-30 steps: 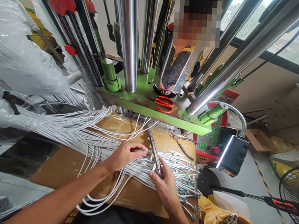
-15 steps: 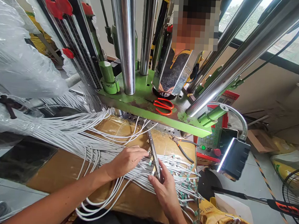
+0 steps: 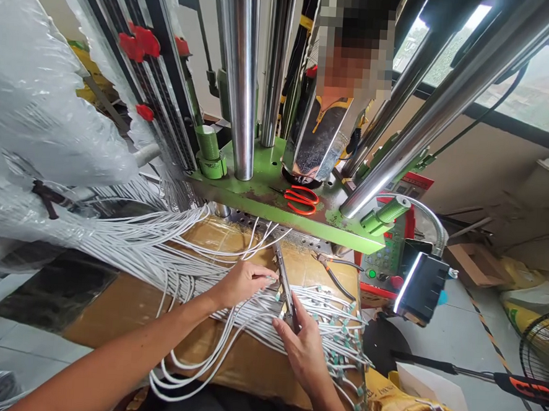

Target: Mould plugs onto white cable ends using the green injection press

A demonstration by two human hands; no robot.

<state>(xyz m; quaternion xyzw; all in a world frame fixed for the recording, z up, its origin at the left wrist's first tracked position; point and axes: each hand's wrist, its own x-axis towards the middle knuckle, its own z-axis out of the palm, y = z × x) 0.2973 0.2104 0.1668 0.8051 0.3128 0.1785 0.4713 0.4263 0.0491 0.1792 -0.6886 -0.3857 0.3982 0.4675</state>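
Observation:
A thick bundle of white cables with teal-tipped ends lies across a cardboard-covered work surface. My left hand pinches the end of one cable near the middle of the bundle. My right hand grips the handle of a slim metal tool that lies along the cables and points toward the machine. Both hands rest on the cables, a few centimetres apart.
A green press plate with chrome columns stands just behind, red scissors on it. Another person stands behind the machine. Pliers, a control panel and a lamp are at right. Plastic-wrapped cable fills the left.
My left hand slid slightly right along the cables and pinched an end near the tool. My right hand stayed on the tool. The camera shifted a little.

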